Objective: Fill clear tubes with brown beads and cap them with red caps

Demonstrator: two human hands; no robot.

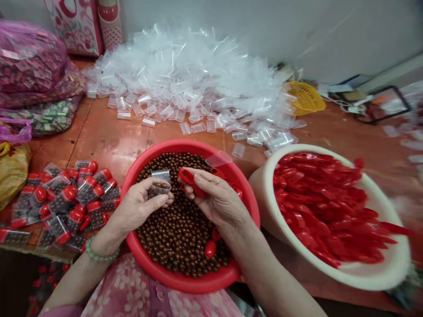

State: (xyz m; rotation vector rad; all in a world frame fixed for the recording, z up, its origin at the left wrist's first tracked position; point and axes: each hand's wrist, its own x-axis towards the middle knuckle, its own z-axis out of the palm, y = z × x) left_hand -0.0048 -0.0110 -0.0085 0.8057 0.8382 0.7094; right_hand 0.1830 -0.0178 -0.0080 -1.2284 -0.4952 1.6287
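Note:
My left hand is closed around a clear plastic tube, its open end turned up and brown balls visible inside. Between the fingers of my right hand is a red plastic cap, a short way right of the tube. Both hands are over a red basin filled with small round brown balls. On the balls lie another empty clear tube, a loose red plastic piece near my right wrist, and more red pieces partly hidden behind my right hand.
Filled tubes with red caps are heaped left of the basin. A large pile of clear tubes spreads along the wall. To the right stands a white tub of red plastic pieces. Purple bags and a yellow basket sit farther back.

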